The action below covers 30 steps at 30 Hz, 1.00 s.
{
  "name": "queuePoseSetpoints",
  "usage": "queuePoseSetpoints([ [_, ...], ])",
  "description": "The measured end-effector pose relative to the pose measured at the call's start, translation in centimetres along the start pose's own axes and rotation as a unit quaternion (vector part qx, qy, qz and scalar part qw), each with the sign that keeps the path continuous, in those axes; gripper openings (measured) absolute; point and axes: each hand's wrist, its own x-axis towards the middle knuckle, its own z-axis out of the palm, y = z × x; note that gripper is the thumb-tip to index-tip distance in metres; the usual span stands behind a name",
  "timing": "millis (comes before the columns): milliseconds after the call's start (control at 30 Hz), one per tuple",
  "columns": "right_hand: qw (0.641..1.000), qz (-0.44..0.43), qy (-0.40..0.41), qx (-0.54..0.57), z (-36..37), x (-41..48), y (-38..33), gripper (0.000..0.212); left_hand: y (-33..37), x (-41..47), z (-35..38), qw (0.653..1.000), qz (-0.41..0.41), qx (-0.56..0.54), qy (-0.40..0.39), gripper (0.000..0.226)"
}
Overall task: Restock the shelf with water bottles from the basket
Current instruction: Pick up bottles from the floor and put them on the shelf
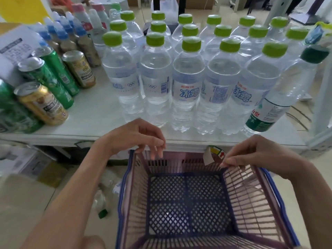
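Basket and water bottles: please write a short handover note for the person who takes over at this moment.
Left hand: open, above the basket at its far left corner, holding nothing.
Right hand: fingertips at the basket's far right corner; grip unclear.
Water bottles: standing in rows on the shelf.
Done: the basket holds no bottles.
Left: likely only to put the basket away.

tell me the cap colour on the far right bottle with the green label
Its cap is dark green, clearest in the head view.
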Motion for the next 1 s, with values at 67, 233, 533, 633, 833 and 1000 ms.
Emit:
queuePoseSetpoints([
  [67,0.996,-0.017,-0.079,-0.037,2.2,1.6,-0.7,0.012,0.0,-1.9,-0.2,0.998,-0.046,0.007,-0.042,0.017],
  [233,0.971,-0.049,-0.226,-0.062,9.3,5.7,-2.8,0.013,-4.3,-10.0,-1.1,0.983,-0.185,0.015,0.006,0.021],
  [533,0.938,-0.179,-0.211,-0.211,21.9,13.7,-8.5,0.012,-25.1,-16.2,2.3,0.815,-0.449,0.144,0.337,0.016],
  [633,0.908,-0.17,-0.207,-0.321,27.3,19.1,-10.0,0.018,-29.2,-15.6,2.7,0.771,-0.488,0.066,0.403,0.03],
  [833,0.81,-0.056,-0.207,-0.545,36.3,27.5,-6.4,0.031,-33.8,-14.2,2.3,0.73,-0.527,0.034,0.433,0.047],
  [1000,0.822,0.084,-0.196,-0.527,39.7,31.2,-0.4,0.038,-34.3,-12.3,2.3,0.71,-0.531,-0.085,0.454,0.073],
])
